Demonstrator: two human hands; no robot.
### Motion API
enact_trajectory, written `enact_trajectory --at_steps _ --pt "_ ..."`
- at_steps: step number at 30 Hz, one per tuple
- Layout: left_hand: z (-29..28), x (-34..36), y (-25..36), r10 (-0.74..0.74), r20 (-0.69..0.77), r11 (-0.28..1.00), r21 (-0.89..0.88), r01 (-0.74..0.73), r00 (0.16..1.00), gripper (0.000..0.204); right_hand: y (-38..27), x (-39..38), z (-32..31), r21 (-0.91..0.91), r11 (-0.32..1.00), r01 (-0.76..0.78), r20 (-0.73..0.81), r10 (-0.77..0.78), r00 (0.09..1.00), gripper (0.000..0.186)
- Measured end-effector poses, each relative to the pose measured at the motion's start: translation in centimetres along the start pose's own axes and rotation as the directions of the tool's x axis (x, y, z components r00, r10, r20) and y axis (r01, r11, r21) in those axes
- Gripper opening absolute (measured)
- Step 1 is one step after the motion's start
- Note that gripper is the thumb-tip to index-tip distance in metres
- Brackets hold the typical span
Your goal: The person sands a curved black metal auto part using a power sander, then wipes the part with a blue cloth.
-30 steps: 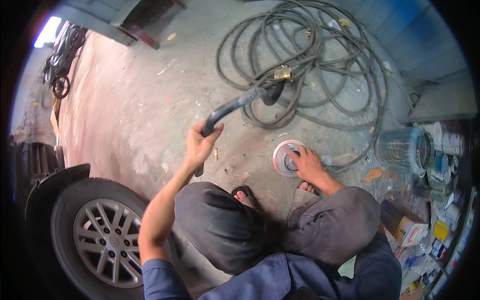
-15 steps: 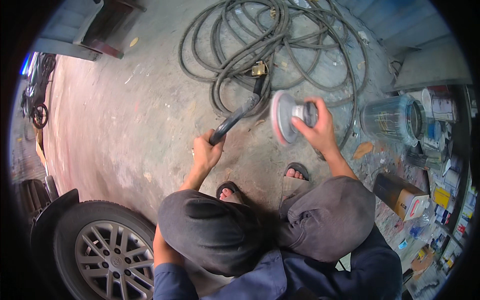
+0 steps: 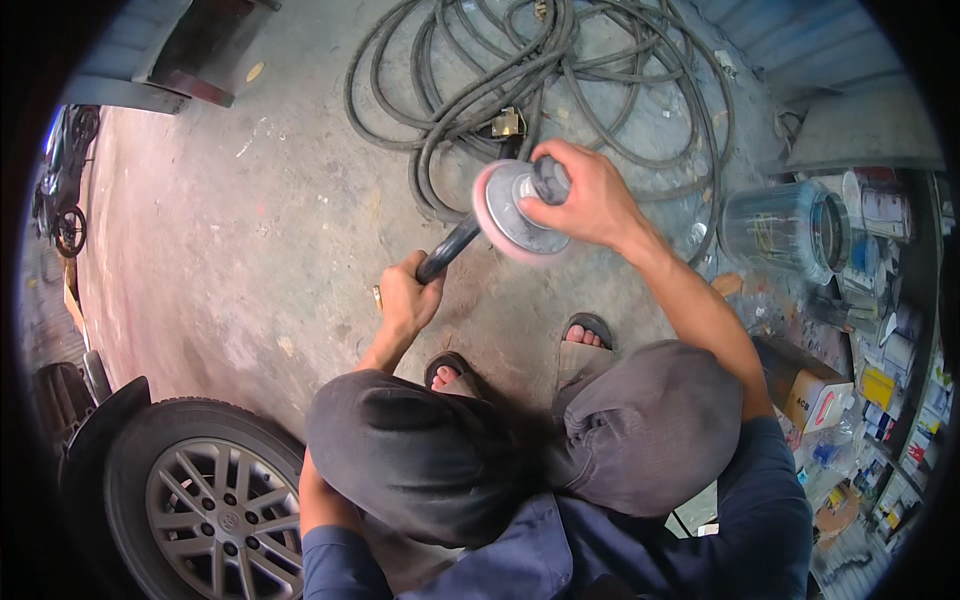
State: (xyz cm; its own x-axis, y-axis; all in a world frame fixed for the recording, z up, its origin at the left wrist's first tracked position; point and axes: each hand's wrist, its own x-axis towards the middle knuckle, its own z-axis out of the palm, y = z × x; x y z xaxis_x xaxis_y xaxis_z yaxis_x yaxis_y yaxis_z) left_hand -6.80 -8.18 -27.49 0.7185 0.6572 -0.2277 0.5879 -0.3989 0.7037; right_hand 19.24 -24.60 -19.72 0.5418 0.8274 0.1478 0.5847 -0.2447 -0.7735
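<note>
My left hand (image 3: 405, 297) is wrapped around the near end of a dark, slightly bent tube (image 3: 450, 250). That tube slants up and away to the right, and the disc hides its middle. Fingers of my right hand (image 3: 592, 195) close round the dark knob on the back of a round grey pad (image 3: 543, 240) with a pink rim, slightly blurred. The pad is over the tube; whether they touch I cannot tell. Past it, a brass-coloured block (image 3: 508, 123) shows at the tube's far end, against the hose coils.
A long dark hose (image 3: 440, 130) lies coiled on the concrete floor. To the right stand a clear plastic tub (image 3: 770, 232), a cardboard box (image 3: 812, 390) and shelves of cans. A car wheel (image 3: 225, 505) is at lower left, a motorcycle (image 3: 68, 190) at far left.
My right hand has moved left and up, bringing the pad from beside the tube to over its middle. The left hand still grips the tube in nearly the same place.
</note>
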Motion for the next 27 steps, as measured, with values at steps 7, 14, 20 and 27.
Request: enact_trajectory --at_steps 7,14,20,27 --pt "0.4 -0.6 1.4 0.064 -0.033 0.99 0.127 -0.059 0.997 0.016 0.9 2.1 -0.7 -0.266 0.962 -0.058 0.033 0.069 0.997 0.056" --pt "1.1 -0.7 1.3 0.12 0.003 0.973 0.198 -0.118 0.993 0.013 0.5 2.1 -1.0 -0.406 0.913 -0.052 -0.011 0.052 0.999 0.052" --pt "0.5 -0.7 0.9 0.074 -0.001 0.978 0.195 -0.073 0.997 0.012 -0.5 0.6 0.1 -0.362 0.932 0.039 0.045 -0.024 0.999 0.049" --pt "1.1 -0.7 0.7 0.066 -0.008 0.978 0.198 -0.063 0.998 0.011 -1.6 -0.1 -0.3 -0.347 0.938 0.026 0.138 0.023 0.99 0.05"
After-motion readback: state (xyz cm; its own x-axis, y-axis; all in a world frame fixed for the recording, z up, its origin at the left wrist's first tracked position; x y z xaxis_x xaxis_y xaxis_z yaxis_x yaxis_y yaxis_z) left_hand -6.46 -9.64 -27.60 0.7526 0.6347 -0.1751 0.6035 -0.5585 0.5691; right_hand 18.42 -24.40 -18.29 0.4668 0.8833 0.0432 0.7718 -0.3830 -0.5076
